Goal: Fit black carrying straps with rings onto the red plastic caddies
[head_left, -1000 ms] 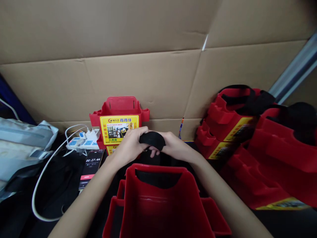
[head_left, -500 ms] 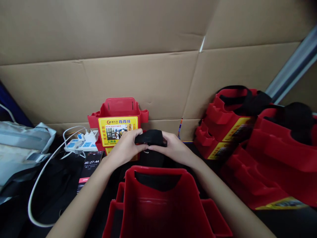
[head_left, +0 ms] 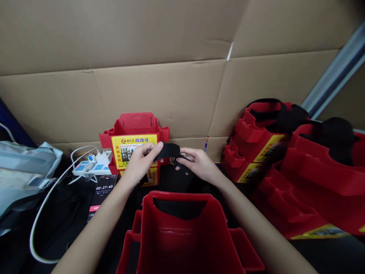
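Near label "背背佳" point(head_left: 132, 146), left hand point(head_left: 142, 161) and right hand point(head_left: 200, 163) pinch black webbing point(head_left: 169, 151).

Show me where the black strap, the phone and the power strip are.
Black strap point(head_left: 169, 150), head view: on its raised, flat stretch.
Phone point(head_left: 103, 192), head view: on its dark screen.
Power strip point(head_left: 99, 167), head view: on its socket face.

Off to the left I see a grey bag point(head_left: 28, 167), a looped white cable point(head_left: 30, 241), a power strip point(head_left: 100, 168) and a lit phone point(head_left: 101, 193) reading 00:27:45. Cardboard point(head_left: 159, 91) spans the back; a metal post point(head_left: 335, 76) slants at right.
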`<state>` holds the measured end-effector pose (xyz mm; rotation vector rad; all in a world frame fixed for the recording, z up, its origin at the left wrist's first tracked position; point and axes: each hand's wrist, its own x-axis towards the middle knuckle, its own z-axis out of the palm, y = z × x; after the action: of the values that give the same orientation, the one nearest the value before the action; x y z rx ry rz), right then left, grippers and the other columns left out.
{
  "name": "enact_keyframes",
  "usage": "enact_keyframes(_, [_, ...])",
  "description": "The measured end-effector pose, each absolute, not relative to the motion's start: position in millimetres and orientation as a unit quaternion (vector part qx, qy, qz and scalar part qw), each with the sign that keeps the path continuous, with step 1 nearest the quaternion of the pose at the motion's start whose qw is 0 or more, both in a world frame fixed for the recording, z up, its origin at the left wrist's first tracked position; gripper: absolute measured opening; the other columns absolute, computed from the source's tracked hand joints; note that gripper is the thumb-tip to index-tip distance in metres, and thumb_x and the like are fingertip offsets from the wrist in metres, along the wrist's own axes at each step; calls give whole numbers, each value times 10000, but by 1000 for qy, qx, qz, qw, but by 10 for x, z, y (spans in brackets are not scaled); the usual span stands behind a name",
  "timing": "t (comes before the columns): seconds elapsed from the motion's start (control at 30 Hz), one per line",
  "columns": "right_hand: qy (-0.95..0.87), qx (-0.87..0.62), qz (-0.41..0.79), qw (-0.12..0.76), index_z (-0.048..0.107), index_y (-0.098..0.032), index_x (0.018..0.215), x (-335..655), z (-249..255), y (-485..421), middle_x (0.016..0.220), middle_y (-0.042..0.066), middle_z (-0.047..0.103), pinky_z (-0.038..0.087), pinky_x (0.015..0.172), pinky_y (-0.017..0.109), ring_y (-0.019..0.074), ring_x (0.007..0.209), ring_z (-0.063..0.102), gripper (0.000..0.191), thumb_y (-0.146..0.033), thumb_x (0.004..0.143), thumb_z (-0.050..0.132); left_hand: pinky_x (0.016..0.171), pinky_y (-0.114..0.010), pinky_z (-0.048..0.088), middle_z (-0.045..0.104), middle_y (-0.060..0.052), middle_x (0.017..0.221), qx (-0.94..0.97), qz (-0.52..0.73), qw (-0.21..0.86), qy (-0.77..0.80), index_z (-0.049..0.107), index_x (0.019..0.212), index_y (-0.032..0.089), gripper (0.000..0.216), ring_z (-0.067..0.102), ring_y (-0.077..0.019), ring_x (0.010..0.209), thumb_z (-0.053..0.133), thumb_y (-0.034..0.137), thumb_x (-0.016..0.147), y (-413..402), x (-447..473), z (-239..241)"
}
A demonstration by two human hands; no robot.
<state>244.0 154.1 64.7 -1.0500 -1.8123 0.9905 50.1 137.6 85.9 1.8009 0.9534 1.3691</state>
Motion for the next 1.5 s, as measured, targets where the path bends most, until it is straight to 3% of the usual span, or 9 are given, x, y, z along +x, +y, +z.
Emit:
enact_keyframes(0.1, [-719,-416,370,415,496,-234,1238,2460,636,1563,983,34,641,516,475,217,154,727,655,497,-240,747,568,483,-190,338,506,55,505,655,528,413,348,332,558,172,391,494,-69,478,651,350,696,1399,487,851])
enact_keyframes(0.23, [-732,-409,358,411,623,-201,1075,2473,655,1564,970,39,668,545,617,301,173,716,651,359,-249,721,594,478,-163,389,539,47,534,630,508,493,320,334,604,176,350,643,-129,615,672,238,673,1393,476,854])
enact_keyframes(0.33, [-724,-413,350,428,643,-189,928,2464,678,1553,879,30,681,531,679,301,169,719,653,237,-254,703,607,505,-191,477,592,22,713,636,494,522,282,442,837,205,264,665,-179,740,642,161,670,1373,491,852])
enact_keyframes(0.43, [-716,-408,346,449,586,-186,831,2440,692,1541,777,11,668,509,656,262,143,693,643,156,-272,703,603,476,-202,504,604,-32,905,690,437,504,281,478,1086,245,407,645,-178,780,574,137,706,1351,522,841])
enact_keyframes(0.6, [-657,-438,377,484,497,-179,710,2389,671,1537,494,-59,525,368,395,181,72,416,466,199,-337,681,614,464,-183,461,622,-32,744,719,402,465,324,608,930,167,179,617,-143,712,521,212,779,1349,585,804])
enact_keyframes(0.7, [-623,-440,399,509,458,-182,703,2374,655,1536,496,-54,524,341,367,172,64,397,437,252,-405,707,576,531,-213,467,639,-34,748,739,393,451,311,632,914,163,195,616,-138,706,525,277,797,1357,619,780])
enact_keyframes(1.13, [-608,-370,456,534,534,-178,805,2316,764,1401,896,39,625,542,558,230,131,735,621,302,-476,762,527,629,-267,478,662,-21,699,699,448,438,345,618,978,156,236,615,-139,638,575,220,755,1430,674,678])
enact_keyframes(1.4, [-655,-360,416,519,537,-178,808,2360,804,1376,807,0,629,547,692,276,118,721,621,250,-326,658,672,781,-252,461,671,-18,928,632,506,512,287,653,889,166,227,606,-115,794,676,197,666,1430,676,683])
enact_keyframes(1.5, [-684,-367,356,521,550,-176,783,2354,772,1385,790,13,625,533,722,286,136,724,625,242,-332,648,677,680,-211,456,672,-19,863,632,479,531,301,664,882,169,216,590,-109,760,673,244,679,1412,656,715])
